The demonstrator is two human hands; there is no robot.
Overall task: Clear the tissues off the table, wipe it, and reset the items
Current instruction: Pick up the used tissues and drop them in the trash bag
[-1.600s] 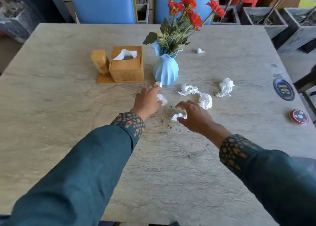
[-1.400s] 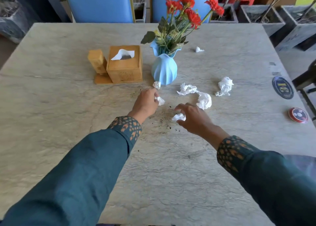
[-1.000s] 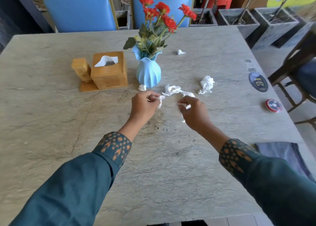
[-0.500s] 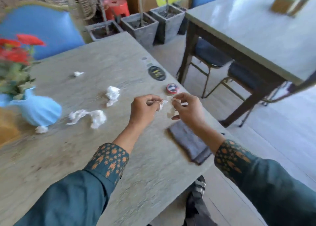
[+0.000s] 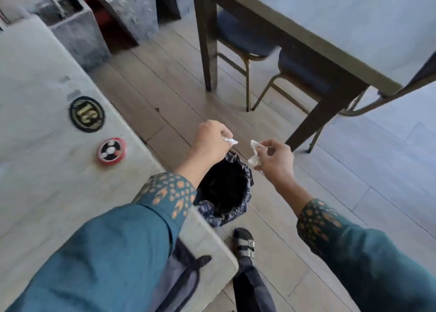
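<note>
My left hand (image 5: 211, 141) is closed on a small crumpled white tissue (image 5: 230, 141) that pokes out past the fingers. My right hand (image 5: 274, 158) pinches a second crumpled tissue (image 5: 254, 154) between thumb and fingers. Both hands hover over the floor just beyond the right edge of the marble table (image 5: 40, 181). Below them stands a small bin lined with a black bag (image 5: 224, 189), its mouth open. The vase, the tissue box and the other tissues are out of view.
On the table lie a round black number badge (image 5: 86, 113), a round red-and-black disc (image 5: 111, 150) and a grey cloth (image 5: 181, 276) under my left sleeve. A second table (image 5: 330, 19) with dark chairs (image 5: 245, 37) stands to the right. Grey planters (image 5: 75, 28) line the back. My sandalled foot (image 5: 244, 243) is beside the bin.
My view has swung right and down, away from the tabletop. Both hands carried their tissues off the table's edge and now hang above the bin.
</note>
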